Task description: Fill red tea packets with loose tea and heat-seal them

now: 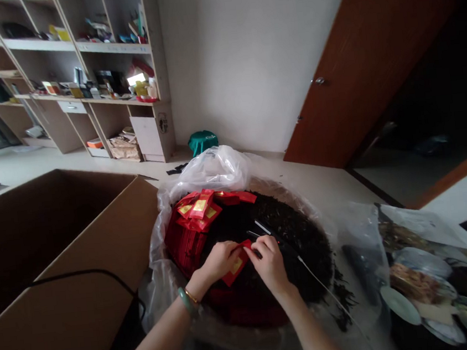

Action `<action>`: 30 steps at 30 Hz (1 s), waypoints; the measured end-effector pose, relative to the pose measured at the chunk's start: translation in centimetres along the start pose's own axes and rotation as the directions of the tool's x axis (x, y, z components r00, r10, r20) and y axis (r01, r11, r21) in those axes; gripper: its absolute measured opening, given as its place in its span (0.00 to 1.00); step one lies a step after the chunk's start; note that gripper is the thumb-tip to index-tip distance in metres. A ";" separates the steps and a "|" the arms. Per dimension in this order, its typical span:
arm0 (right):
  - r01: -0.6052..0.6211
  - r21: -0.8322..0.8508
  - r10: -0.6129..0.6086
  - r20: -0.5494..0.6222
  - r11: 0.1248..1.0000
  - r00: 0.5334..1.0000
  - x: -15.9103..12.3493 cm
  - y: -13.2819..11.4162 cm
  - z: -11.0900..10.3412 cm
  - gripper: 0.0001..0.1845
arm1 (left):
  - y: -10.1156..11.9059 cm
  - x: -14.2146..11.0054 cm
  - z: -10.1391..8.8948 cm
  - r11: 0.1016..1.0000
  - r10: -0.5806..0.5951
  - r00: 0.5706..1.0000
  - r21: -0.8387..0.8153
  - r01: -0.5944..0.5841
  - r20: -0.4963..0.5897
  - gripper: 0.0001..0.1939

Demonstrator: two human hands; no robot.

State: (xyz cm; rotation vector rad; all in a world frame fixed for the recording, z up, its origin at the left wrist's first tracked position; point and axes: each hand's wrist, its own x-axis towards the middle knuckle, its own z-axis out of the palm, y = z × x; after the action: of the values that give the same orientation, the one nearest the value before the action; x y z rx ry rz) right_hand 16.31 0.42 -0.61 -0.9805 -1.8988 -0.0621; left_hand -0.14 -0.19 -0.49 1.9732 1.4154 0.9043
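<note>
My left hand (219,260) and my right hand (269,263) both pinch one small red packet with a gold label (237,265), held over a heap of dark loose tea leaves (298,235). The tea lies in a clear plastic bag (216,168) lining a round container. A pile of the same red packets (194,215) sits on the left side of the tea. A thin dark tool with a white cord (273,235) lies on the leaves by my right hand. On my left wrist is a green bangle.
A large open cardboard box (98,239) stands to the left, with a black cable over its edge. Plates and foil bags (420,283) sit at the right. Wooden shelves (81,74) line the far wall, beside a brown door (363,55).
</note>
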 end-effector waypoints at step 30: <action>-0.761 0.532 0.272 0.721 0.371 0.637 2.3 -2.1 0.0 0.17 | 0.5 -3.2 1.2 0.861 0.306 0.864 0.503 -0.072 -0.400 0.23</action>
State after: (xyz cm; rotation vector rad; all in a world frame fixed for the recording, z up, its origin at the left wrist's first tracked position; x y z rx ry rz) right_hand 14.43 0.35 1.86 -0.9296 -1.5958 1.5496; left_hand 0.42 -3.48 -1.53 2.4034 1.8746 1.2944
